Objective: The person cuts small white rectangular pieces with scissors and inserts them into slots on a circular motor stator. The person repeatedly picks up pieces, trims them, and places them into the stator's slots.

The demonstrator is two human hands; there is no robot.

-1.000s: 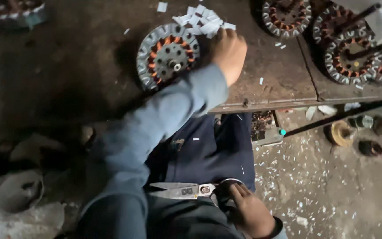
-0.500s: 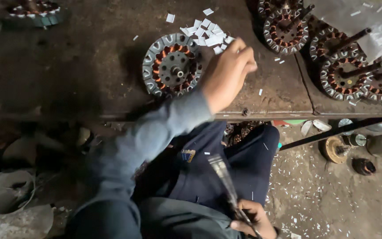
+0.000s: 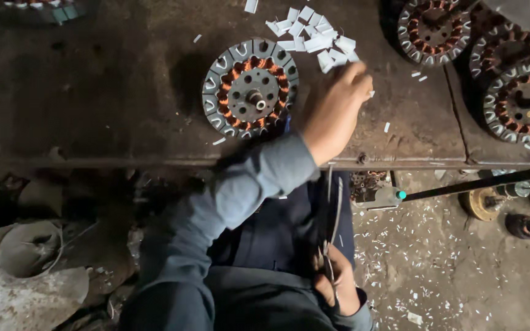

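Swung upright since a moment ago, the scissors (image 3: 332, 214) now point blades-far toward the counter (image 3: 93, 110), gripped by the right hand (image 3: 335, 288); the left hand (image 3: 335, 110) pinches white paper strips (image 3: 314, 37) right of the stator (image 3: 249, 89).

Left hand's (image 3: 337, 110) fingertips behind knuckles.

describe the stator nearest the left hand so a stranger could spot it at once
Start at the dark workbench across the top of the view and find the heap of white paper slips near its middle. The stator lies flat just left of the left hand, below those slips. Unlike the stators clustered at the right, it sits alone.
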